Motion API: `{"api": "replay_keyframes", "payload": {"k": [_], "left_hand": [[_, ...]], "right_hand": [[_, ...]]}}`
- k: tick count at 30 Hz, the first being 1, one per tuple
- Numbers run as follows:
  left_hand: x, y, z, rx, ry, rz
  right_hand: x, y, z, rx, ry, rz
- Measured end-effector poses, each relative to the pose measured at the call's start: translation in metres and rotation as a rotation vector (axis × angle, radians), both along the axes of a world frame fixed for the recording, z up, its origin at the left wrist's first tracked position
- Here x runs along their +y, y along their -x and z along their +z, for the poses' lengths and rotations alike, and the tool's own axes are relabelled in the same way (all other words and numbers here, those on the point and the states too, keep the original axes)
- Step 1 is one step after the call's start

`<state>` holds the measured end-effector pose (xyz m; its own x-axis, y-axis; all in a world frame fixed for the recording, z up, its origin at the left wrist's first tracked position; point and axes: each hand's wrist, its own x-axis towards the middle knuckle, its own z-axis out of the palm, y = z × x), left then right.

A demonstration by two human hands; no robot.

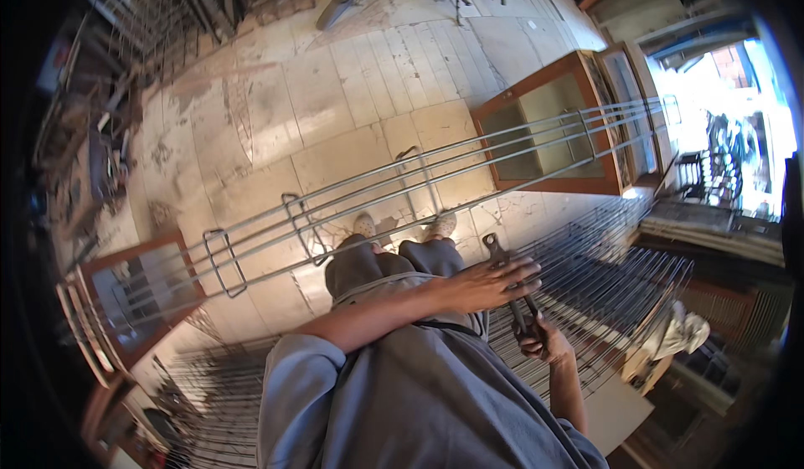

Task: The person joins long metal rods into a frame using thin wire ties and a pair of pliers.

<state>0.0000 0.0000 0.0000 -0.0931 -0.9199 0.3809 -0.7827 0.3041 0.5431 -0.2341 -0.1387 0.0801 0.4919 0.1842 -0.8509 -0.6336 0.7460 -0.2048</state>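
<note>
My right hand (548, 342) is closed round the lower end of a long dark metal tool (497, 249) that looks like pincers. The tool points up and slightly left, its forked head in the open. Across its middle lies my left hand (501, 285), fingers stretched out and a little apart; whether it presses on the tool I cannot tell. Beyond my hands, a long cage of thin steel bars (360, 198) runs slantwise from lower left to upper right. Rectangular wire stirrups (224, 264) stand round the bars at several places along it.
The cage spans between a wood-framed glass cabinet (536, 130) at right and another wood-framed glass piece (142, 297) at left. Stacked steel bars (620, 280) lie close on my right, with more bars (222, 398) behind at left. Scrap lines the tiled floor's (335, 92) far edges.
</note>
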Motion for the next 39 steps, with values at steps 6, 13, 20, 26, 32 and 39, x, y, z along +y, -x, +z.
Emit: {"api": "replay_keyframes", "payload": {"k": [6,13,20,26,32,39], "left_hand": [[-0.040,0.044,-0.001,1.148,-0.266,0.337],[-0.168,0.072,0.024,0.970,-0.444,0.504],[-0.260,0.107,-0.028,1.086,-0.384,0.642],[-0.302,0.090,-0.037,1.547,-0.672,0.626],[-0.321,0.071,-0.055,1.891,-0.248,0.886],[-0.290,0.083,0.077,2.001,0.122,0.472]], "right_hand": [[-0.015,-0.004,0.000,-0.052,0.512,-0.219],[-0.045,0.011,-0.019,-0.168,0.836,-0.334],[-0.118,0.037,-0.016,-0.254,0.635,-0.642],[-0.174,0.053,-0.057,-0.171,0.633,-0.675],[-0.216,0.067,-0.049,-0.285,0.457,-0.583],[-0.346,0.048,-0.112,-0.138,1.925,0.086]]}}
